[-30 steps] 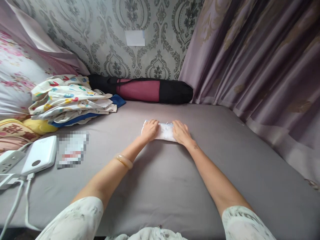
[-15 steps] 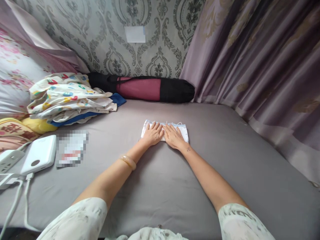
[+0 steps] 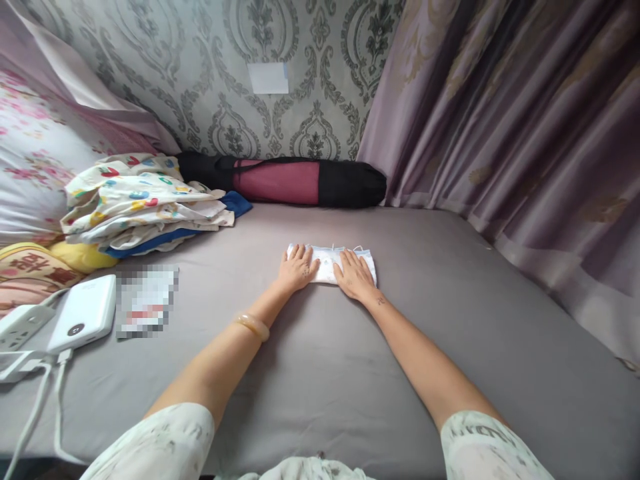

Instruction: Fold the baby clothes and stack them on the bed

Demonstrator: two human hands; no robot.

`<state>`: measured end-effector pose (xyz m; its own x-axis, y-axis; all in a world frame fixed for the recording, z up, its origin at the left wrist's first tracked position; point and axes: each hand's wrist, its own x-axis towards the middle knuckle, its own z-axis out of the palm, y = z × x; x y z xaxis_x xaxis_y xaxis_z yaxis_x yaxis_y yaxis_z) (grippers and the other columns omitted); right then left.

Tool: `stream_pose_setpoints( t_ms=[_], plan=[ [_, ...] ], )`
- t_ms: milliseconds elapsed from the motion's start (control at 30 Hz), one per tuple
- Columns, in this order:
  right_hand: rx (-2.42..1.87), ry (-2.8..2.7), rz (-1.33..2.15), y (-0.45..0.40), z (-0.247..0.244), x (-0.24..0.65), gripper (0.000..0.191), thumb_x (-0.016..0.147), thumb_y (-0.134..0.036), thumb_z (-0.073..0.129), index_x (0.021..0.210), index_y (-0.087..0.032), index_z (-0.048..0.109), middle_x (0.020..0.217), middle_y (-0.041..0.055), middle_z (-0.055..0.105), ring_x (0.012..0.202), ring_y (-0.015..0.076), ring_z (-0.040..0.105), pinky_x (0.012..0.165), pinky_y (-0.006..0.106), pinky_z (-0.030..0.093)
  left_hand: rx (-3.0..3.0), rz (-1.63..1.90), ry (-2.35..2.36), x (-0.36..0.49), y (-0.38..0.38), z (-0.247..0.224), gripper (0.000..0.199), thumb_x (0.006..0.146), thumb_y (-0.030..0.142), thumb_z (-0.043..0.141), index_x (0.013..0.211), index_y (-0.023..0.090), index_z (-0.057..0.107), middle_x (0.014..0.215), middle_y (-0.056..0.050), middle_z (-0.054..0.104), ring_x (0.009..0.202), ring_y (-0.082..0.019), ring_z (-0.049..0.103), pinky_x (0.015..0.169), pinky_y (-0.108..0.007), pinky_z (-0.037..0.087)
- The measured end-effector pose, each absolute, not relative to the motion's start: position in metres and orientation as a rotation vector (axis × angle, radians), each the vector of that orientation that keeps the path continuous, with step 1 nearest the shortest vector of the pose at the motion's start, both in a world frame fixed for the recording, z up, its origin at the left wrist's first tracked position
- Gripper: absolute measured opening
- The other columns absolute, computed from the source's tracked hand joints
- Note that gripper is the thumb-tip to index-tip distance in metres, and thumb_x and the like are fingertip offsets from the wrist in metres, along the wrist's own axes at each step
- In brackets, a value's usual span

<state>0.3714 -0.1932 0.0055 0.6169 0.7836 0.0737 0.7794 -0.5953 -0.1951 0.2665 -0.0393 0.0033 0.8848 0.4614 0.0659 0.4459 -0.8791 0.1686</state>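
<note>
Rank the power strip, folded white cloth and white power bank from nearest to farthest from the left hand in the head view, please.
1. Folded white cloth: under the left hand.
2. White power bank: to its left.
3. Power strip: farther left, at picture's edge.

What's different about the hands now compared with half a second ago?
The left hand has moved left and the right hand right, so the two, almost together before, are now apart with the middle of the folded white cloth showing between them. Both are laid flat on it, as before. The cloth, the maroon-and-black bag and the clothes pile stayed put.
</note>
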Motion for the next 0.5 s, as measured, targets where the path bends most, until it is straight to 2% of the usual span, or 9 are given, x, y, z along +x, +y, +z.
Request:
stream_pose_setpoints(
  t_ms=[200,333,500],
  plan=[
    [-2.726,-1.248,0.047,-0.204,0.006,0.377,0.065,0.101,-0.046,0.021,0.151,-0.006,0.032,0.159,0.0142,0.027,0.148,0.0247,0.018,0.119,0.04,0.011,2.806,0.104,0.763,0.253,-0.022,0.003,0.066,0.098,0.053,0.022,0.149,0.012,0.031,0.159,-0.017,0.024,0.148,-0.029,0.021,0.118,-0.05,0.02],
    [-2.806,-1.101,-0.008,-0.211,0.006,0.381,0.062,0.101,-0.045,0.022,0.151,-0.01,0.033,0.16,0.0165,0.024,0.147,0.0287,0.02,0.117,0.044,0.017,2.794,0.149,0.74,0.25,-0.015,-0.003,0.067,0.098,0.052,0.022,0.15,0.011,0.031,0.158,-0.018,0.026,0.147,-0.028,0.025,0.117,-0.049,0.021],
    [-2.849,-1.019,-0.01,-0.215,0.003,0.384,0.06,0.102,-0.043,0.022,0.153,-0.011,0.029,0.159,0.0171,0.026,0.145,0.0281,0.025,0.115,0.042,0.021,2.812,0.177,0.762,0.251,-0.015,-0.006,0.066,0.098,0.052,0.024,0.149,0.012,0.033,0.157,-0.018,0.028,0.146,-0.029,0.027,0.117,-0.049,0.024]
  ],
)
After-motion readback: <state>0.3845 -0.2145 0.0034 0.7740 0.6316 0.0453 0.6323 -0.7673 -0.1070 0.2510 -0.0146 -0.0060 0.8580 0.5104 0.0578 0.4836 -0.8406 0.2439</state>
